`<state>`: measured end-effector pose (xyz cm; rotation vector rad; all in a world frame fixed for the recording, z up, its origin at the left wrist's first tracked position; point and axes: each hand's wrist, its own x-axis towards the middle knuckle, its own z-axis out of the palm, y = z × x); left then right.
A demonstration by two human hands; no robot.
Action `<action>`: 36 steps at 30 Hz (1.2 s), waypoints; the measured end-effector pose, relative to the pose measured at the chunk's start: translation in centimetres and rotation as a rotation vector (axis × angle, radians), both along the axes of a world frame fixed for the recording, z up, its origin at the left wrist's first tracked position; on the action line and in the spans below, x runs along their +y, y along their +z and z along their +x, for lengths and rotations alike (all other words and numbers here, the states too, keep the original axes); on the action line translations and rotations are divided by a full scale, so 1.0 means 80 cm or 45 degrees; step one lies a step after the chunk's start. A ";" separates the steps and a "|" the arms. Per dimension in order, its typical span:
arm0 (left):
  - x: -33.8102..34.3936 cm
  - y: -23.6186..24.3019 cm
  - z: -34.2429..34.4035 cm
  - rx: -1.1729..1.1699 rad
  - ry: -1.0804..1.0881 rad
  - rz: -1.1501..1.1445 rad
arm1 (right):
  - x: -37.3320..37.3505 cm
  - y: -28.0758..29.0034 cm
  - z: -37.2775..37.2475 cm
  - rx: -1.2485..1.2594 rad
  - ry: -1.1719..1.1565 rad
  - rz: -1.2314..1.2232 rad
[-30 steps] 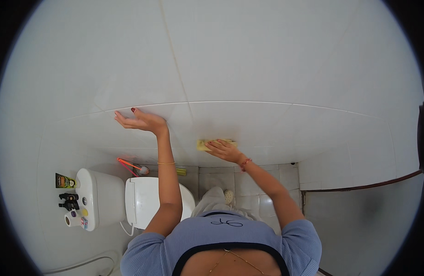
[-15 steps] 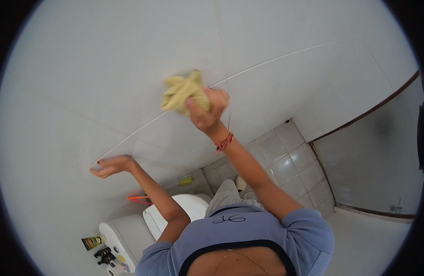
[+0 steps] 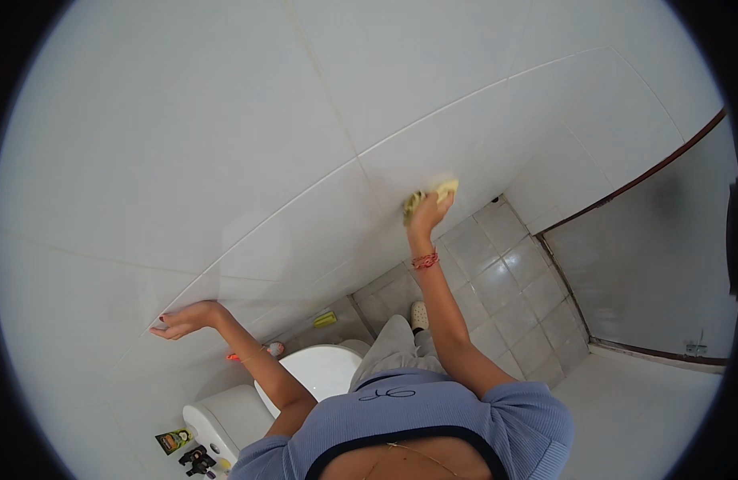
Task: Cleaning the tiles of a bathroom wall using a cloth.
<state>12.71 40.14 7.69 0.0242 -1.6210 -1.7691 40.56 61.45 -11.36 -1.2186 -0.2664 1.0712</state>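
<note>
My right hand [image 3: 430,214] is closed on a crumpled yellow cloth [image 3: 446,190] and presses it to the white tiled wall [image 3: 305,128], low down near the floor. Part of the cloth is hidden behind the fingers, and motion blurs it a little. At the left, my left hand [image 3: 185,319] rests against the same wall beside a pale grout line, its fingers stretched out and holding nothing.
Below my left arm stands a white toilet [image 3: 321,370], with a dark pouch [image 3: 174,441] and a black item [image 3: 197,462] by its tank. A yellow-green block [image 3: 325,319] lies on the tiled floor [image 3: 493,280]. A grey door [image 3: 633,264] is at the right.
My right hand has moved the cloth right and down along the wall, below the long grout line. My left hand has slid slightly lower, fingers still stretched out. The view has shifted a little.
</note>
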 end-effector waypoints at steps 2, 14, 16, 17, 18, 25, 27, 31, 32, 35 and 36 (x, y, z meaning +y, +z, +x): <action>-0.032 0.008 -0.019 0.035 0.069 -0.003 | -0.045 0.134 -0.040 -0.087 0.076 0.262; -0.013 -0.016 -0.008 1.147 -0.018 -0.831 | -0.089 0.031 -0.087 -0.907 -0.013 0.276; -0.002 -0.015 -0.005 1.150 -0.062 -0.801 | -0.081 -0.060 -0.101 -0.548 0.097 -0.157; -0.001 -0.014 -0.004 1.148 -0.110 -0.780 | -0.088 -0.063 -0.101 -0.177 0.205 -0.587; 0.005 -0.014 -0.002 1.131 -0.119 -0.771 | -0.095 -0.065 -0.101 -0.176 0.196 -0.596; 0.004 -0.015 -0.001 1.164 -0.257 -0.695 | -0.127 0.086 -0.146 0.000 0.025 0.065; -0.008 -0.017 -0.013 1.172 -0.223 -0.730 | -0.167 0.164 -0.181 -0.607 -0.091 0.407; -0.007 -0.020 -0.013 1.176 -0.177 -0.738 | -0.186 0.176 -0.192 -0.886 0.064 0.828; -0.005 -0.019 -0.009 1.181 -0.196 -0.721 | -0.176 0.142 -0.185 -1.081 0.004 0.920; -0.007 -0.017 -0.014 1.222 -0.192 -0.705 | -0.174 0.069 -0.180 -1.270 -0.047 0.885; -0.010 -0.015 -0.015 1.238 -0.146 -0.739 | -0.179 0.045 -0.180 -1.035 0.008 0.621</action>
